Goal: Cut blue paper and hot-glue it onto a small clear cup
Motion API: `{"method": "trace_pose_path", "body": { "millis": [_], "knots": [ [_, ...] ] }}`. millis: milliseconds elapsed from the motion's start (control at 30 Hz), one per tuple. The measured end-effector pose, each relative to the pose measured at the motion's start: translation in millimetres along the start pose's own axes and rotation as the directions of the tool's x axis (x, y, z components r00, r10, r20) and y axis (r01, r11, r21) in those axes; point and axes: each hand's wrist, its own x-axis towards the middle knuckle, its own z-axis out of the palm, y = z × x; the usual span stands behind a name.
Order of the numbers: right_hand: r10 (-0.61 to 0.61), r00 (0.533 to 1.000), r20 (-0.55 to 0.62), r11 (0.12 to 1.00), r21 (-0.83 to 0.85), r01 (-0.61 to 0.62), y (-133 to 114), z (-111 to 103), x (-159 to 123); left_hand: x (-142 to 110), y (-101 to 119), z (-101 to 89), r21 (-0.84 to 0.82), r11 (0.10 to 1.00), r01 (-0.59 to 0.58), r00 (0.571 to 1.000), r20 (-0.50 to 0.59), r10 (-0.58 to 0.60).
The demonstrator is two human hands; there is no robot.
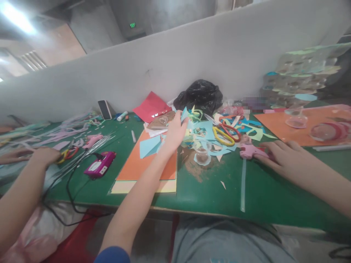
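Note:
My left hand [177,128] reaches over the middle of the table, its fingers closed on a piece of light-blue paper [184,113]. Under that forearm lie an orange sheet [134,160] and a folded blue paper piece [149,146]. On the right, my right hand [282,157] is closed around a pink glue gun [248,150]. A long translucent glue stick [243,186] sticks out from it toward the table's front edge. Red-handled scissors [230,130] and yellow-handled scissors [222,137] lie among paper scraps between my hands. A small clear plastic cup [202,157] stands nearby.
A co-worker's hand [45,157] is at the left, near pink strips and another pink glue gun [93,140]. A purple power socket [100,165] with black cables lies there. Behind are a black plastic bag [200,96], red paper [151,106] and a phone [104,110].

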Motion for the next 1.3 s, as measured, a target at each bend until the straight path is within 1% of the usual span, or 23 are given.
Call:
{"method": "trace_pose_path", "body": {
  "millis": [67,100,167,200,233,300,333,367,400,433,533,667,833,933,1067,1167,1233,1300],
  "knots": [
    [-0.155,0.988,0.017,0.975,-0.156,0.155,0,-14,5,1,1,-1.8,-0.010,1.000,-0.005,1.000,-0.020,0.005],
    [-0.195,0.981,-0.001,0.961,-0.199,0.191,-1,-23,11,1,2,-2.7,-0.019,1.000,-0.004,1.000,-0.028,0.004],
    [-0.247,0.968,-0.050,0.951,-0.203,0.232,-9,-40,29,1,4,-4.5,-0.045,0.999,0.003,1.000,-0.031,-0.004],
    [-0.279,0.955,-0.104,0.951,-0.171,0.259,-16,-48,40,1,6,-5.5,-0.062,0.998,0.007,0.999,-0.031,-0.009],
    [-0.293,0.947,-0.131,0.953,-0.119,0.278,-24,-55,53,0,9,-6.4,-0.079,0.997,0.011,0.999,-0.032,-0.014],
    [-0.262,0.940,-0.217,0.963,0.008,0.270,-44,-63,80,-1,15,-8.3,-0.114,0.993,0.013,0.999,-0.040,-0.018],
    [-0.222,0.939,-0.262,0.968,0.057,0.245,-55,-64,92,-2,18,-9.2,-0.139,0.990,0.005,0.999,-0.043,-0.011],
    [-0.171,0.935,-0.309,0.973,0.094,0.209,-65,-64,104,-2,21,-9.9,-0.171,0.985,-0.011,0.999,-0.040,0.004],
    [-0.151,0.932,-0.330,0.974,0.110,0.197,-74,-64,114,-3,24,-10.5,-0.211,0.977,-0.030,0.999,-0.029,0.025],
    [-0.127,0.921,-0.368,0.975,0.125,0.184,-81,-62,123,-4,27,-11.0,-0.255,0.966,-0.048,0.999,-0.011,0.047],
    [-0.098,0.910,-0.403,0.968,0.174,0.181,-95,-55,138,-8,34,-11.4,-0.375,0.924,-0.070,0.996,0.030,0.088],
    [-0.045,0.906,-0.421,0.956,0.245,0.161,-97,-48,140,-12,41,-12.0,-0.448,0.892,-0.057,0.994,0.055,0.091],
    [-0.023,0.908,-0.417,0.945,0.287,0.156,-95,-45,132,-19,52,-19.7,-0.431,0.901,-0.052,0.980,0.153,0.130],
    [-0.015,0.910,-0.415,0.940,0.303,0.154,-93,-45,127,-24,55,-29.0,-0.412,0.909,-0.058,0.959,0.229,0.165],
    [-0.002,0.911,-0.412,0.937,0.318,0.146,-92,-44,124,-28,52,-39.9,-0.357,0.934,-0.035,0.918,0.358,0.172],
    [-0.005,0.916,-0.402,0.930,0.335,0.152,-93,-41,123,-29,47,-39.8,-0.341,0.940,-0.014,0.917,0.370,0.148],
    [-0.003,0.915,-0.403,0.926,0.345,0.155,-94,-40,123,-29,45,-36.2,-0.394,0.918,0.037,0.930,0.351,0.113],
    [0.007,0.907,-0.421,0.924,0.349,0.155,-94,-39,122,-28,44,-31.9,-0.479,0.874,0.080,0.939,0.331,0.096]
  ]
}}
